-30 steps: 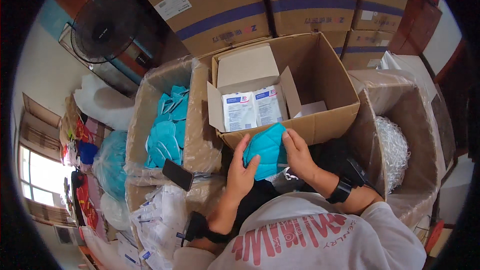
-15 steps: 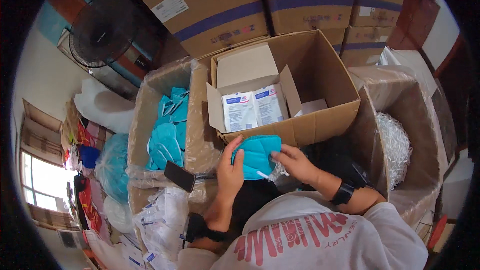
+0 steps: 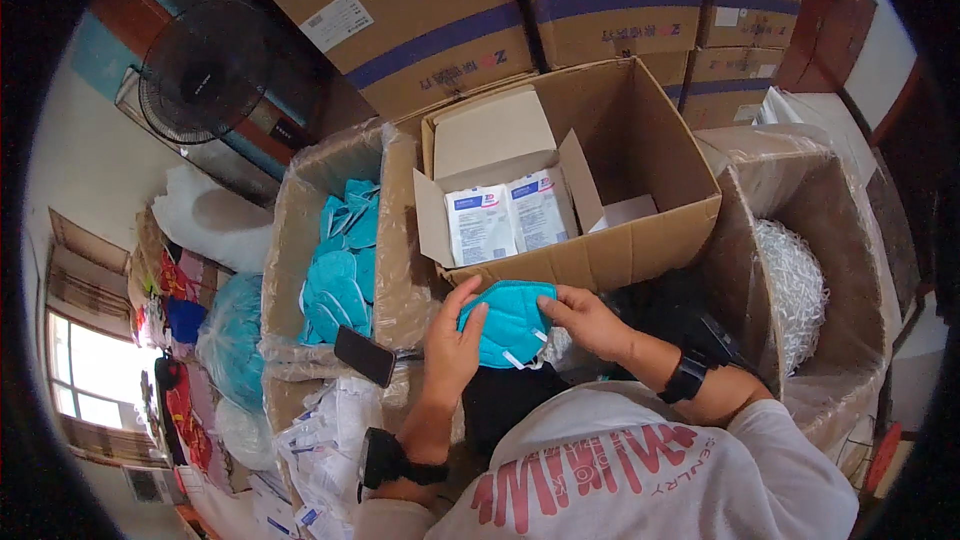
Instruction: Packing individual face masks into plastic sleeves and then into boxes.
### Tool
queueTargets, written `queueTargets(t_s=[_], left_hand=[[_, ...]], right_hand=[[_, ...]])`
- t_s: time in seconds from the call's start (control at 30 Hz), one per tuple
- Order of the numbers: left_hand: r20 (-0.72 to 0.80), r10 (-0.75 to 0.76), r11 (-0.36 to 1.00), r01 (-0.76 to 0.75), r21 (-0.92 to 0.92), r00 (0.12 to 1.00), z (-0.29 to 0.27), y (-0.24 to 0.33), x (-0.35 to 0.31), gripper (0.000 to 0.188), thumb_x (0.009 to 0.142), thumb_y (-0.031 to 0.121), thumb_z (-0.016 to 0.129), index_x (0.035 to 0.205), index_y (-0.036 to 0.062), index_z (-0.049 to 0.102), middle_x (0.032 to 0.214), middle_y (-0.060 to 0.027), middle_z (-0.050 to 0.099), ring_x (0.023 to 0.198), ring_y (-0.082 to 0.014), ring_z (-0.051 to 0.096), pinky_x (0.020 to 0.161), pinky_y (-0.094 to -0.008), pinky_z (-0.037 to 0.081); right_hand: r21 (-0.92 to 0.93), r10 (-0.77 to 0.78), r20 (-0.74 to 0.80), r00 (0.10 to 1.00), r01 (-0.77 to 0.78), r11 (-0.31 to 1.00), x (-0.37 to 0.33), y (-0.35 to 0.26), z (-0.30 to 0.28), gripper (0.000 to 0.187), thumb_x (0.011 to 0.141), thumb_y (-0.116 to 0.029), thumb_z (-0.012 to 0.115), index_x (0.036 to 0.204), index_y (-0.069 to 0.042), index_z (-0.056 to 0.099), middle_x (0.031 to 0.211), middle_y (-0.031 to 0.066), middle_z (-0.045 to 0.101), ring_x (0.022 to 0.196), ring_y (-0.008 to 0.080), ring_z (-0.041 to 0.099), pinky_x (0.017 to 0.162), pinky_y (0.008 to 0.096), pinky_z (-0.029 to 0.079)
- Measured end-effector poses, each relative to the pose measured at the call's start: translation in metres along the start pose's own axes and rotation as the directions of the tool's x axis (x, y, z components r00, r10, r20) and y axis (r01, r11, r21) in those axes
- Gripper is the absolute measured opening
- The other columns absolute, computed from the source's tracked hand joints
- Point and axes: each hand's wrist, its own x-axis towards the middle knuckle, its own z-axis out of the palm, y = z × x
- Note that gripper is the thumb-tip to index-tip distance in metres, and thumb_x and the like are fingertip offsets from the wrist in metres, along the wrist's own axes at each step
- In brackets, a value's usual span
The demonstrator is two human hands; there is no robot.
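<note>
A teal folded face mask (image 3: 508, 322) is held up between my two hands, with short white strap ends along its lower edge. My left hand (image 3: 455, 338) grips its left side, thumb in front and fingers behind. On its upper right edge my right hand (image 3: 590, 320) closes in a pinch. Just beyond the mask stands a brown carton (image 3: 560, 265) with an open white box (image 3: 495, 135) inside. Two white printed packets (image 3: 482, 225) show in that box. More teal masks (image 3: 335, 285) fill the plastic-lined carton to the left.
A dark phone (image 3: 364, 356) rests on the left carton's near edge. White printed pouches (image 3: 325, 440) fill a box below it. White strap bundles (image 3: 790, 290) lie in the right-hand carton (image 3: 850, 270). Tall sealed cartons (image 3: 430, 20) and a fan (image 3: 205, 75) stand behind.
The mask has tilted and turned a little, and two white strap ends now show at its lower edge. My right hand has shifted slightly and pinches the mask's upper right edge.
</note>
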Motion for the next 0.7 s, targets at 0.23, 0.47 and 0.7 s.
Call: queueTargets(t_s=[0.23, 0.47, 0.7], left_hand=[[0.155, 0.441, 0.729, -0.454, 0.512, 0.884, 0.009, 0.026, 0.029, 0.027, 0.085, 0.017, 0.050, 0.109, 0.0058, 0.056, 0.102, -0.0118, 0.059, 0.092, -0.0264, 0.057, 0.082, -0.0350, 0.044], [0.282, 0.129, 0.846, -0.254, 0.470, 0.951, 0.032, 0.024, 0.037, 0.032, 0.087, 0.034, 0.045, 0.083, 0.0075, 0.062, 0.081, -0.0136, 0.061, 0.078, -0.0310, 0.058, 0.063, -0.0386, 0.045], [-0.019, 0.125, 0.982, -0.121, 0.142, 0.992, 0.004, 0.012, 0.049, 0.033, 0.086, 0.030, 0.051, 0.075, -0.0003, 0.056, 0.063, -0.0173, 0.052, 0.053, -0.0268, 0.050, 0.052, -0.0365, 0.039]], right_hand=[[-0.425, -0.176, 0.032, 0.984, 0.173, 0.889, 0.001, -0.011, 0.006, 0.026, 0.091, -0.022, 0.045, 0.099, 0.001, 0.055, 0.080, 0.0117, 0.059, 0.075, 0.0114, 0.053, 0.069, 0.0294, 0.044], [0.146, 0.043, 0.252, 0.967, -0.082, 0.986, 0.002, -0.015, -0.001, 0.030, 0.091, -0.029, 0.046, 0.101, -0.001, 0.053, 0.088, 0.0037, 0.058, 0.081, 0.0093, 0.052, 0.075, 0.0267, 0.043], [-0.268, 0.206, 0.488, 0.848, -0.079, 0.960, -0.011, -0.036, -0.007, 0.034, 0.093, -0.037, 0.038, 0.096, -0.006, 0.051, 0.073, -0.0037, 0.047, 0.069, 0.0054, 0.043, 0.062, 0.0209, 0.039]])
